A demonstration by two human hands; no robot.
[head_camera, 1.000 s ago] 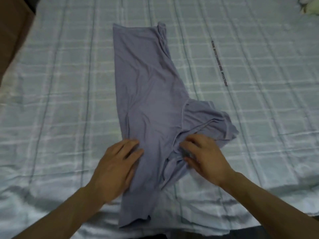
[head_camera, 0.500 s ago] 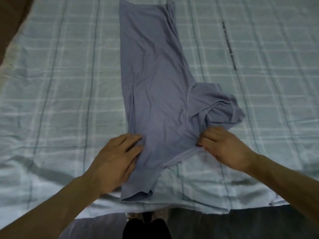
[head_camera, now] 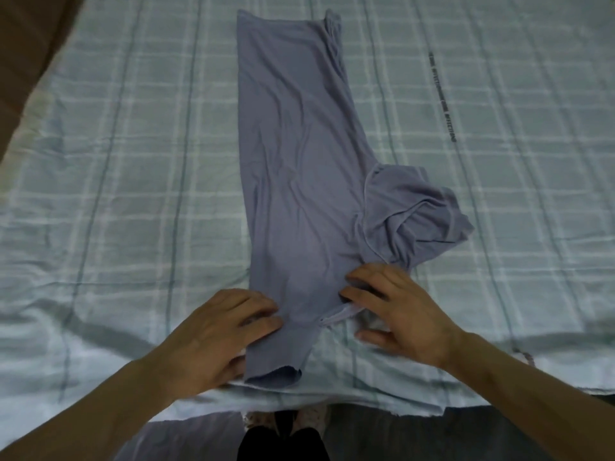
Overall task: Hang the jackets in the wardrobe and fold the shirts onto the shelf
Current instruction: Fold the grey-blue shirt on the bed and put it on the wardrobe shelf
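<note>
A lavender-blue shirt point(head_camera: 299, 161) lies lengthwise on the bed, its long side folded in and one short sleeve point(head_camera: 416, 217) bunched out to the right. My left hand point(head_camera: 219, 337) rests flat on the shirt's near left part, fingers on top of the fabric. My right hand point(head_camera: 399, 314) is at the neckline on the near right. Its bent fingertips touch the cloth and its thumb is spread apart on the sheet. No jacket, wardrobe or shelf is in view.
The pale blue checked sheet point(head_camera: 133, 161) covers the whole bed, with its near edge just below my hands. A brown surface point(head_camera: 26, 44) shows at the top left. Dark floor and my legs point(head_camera: 283, 440) are at the bottom.
My right hand let go of the shoulder fabric and slid left to the neckline, thumb now spread. The left hand stayed on the shirt. The view shifted slightly downward.
</note>
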